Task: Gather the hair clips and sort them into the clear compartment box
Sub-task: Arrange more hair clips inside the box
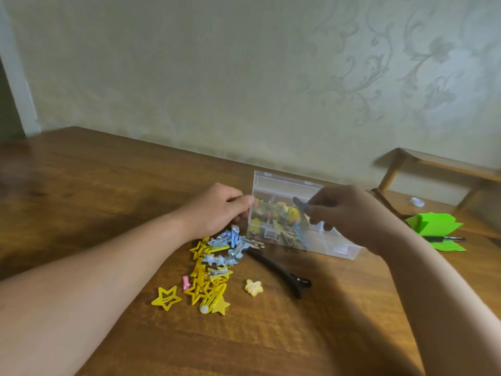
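The clear compartment box (282, 183) stands tilted on the wooden table with its lid up and several coloured clips inside. My left hand (217, 207) grips the box's left edge, thumb on the rim. Over the box, my right hand (349, 213) pinches a blue hair clip (299, 204). A pile of yellow star clips and blue clips (211, 267) lies in front of the box. A lone yellow star clip (166, 297) lies at the pile's left. A small yellow claw clip (253, 287) and a long black clip (282, 275) lie to the right.
A green folded-paper object (433, 226) with a black clip lies at the right of the table (81, 185). A wooden rack (433, 166) stands against the patterned wall at the back right, with a small white thing (417, 202) under it.
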`<state>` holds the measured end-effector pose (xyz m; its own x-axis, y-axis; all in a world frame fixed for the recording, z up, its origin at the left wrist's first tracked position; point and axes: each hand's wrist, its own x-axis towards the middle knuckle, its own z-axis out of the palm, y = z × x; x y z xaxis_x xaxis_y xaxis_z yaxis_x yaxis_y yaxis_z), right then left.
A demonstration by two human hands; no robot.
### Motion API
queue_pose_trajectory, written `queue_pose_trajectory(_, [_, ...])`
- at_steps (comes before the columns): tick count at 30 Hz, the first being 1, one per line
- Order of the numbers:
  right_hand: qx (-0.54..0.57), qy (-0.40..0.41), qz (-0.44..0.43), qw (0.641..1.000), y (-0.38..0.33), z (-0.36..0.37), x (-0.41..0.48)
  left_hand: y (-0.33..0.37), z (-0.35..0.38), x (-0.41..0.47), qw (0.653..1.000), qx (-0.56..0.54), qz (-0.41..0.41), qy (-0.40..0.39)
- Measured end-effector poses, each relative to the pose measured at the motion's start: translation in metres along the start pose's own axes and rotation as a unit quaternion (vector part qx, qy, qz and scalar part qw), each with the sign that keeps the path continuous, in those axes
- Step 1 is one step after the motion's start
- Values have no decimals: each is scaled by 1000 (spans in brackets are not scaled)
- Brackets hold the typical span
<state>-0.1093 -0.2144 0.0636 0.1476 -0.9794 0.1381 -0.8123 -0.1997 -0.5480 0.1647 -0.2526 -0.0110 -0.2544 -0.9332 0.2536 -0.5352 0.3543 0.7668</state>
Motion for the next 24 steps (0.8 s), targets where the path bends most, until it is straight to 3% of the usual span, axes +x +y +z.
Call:
queue_pose_trajectory(16, [4,1,92,996,-6,22,10,3,0,-2,1000,7,4,-5])
queue_pose_trajectory(24, [-132,28,84,987,-4,45,8,4,0,-2,1000,11,4,-6])
